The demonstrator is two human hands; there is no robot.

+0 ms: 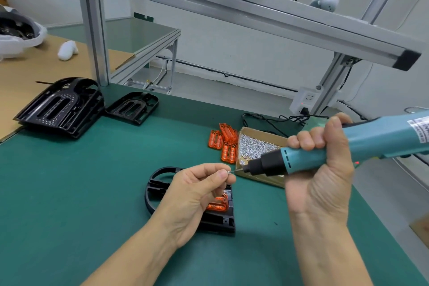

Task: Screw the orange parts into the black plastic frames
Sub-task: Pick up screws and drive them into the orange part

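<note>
A black plastic frame [160, 183] lies on the green mat in front of me, with an orange part [218, 204] seated in it, partly hidden under my left hand. My left hand [197, 190] pinches a small screw [229, 172] between thumb and fingertip, held against the bit of the screwdriver. My right hand [322, 169] grips a teal electric screwdriver [348, 144], held level above the mat and pointing left at the screw. Several loose orange parts [224, 141] lie further back beside a screw box.
A cardboard box of silver screws [257, 146] sits right of the orange parts. A stack of black frames [62, 107] and a single frame [133, 108] stand at the back left. An aluminium rail [232, 9] crosses overhead. A power strip [304, 100] and cables lie behind.
</note>
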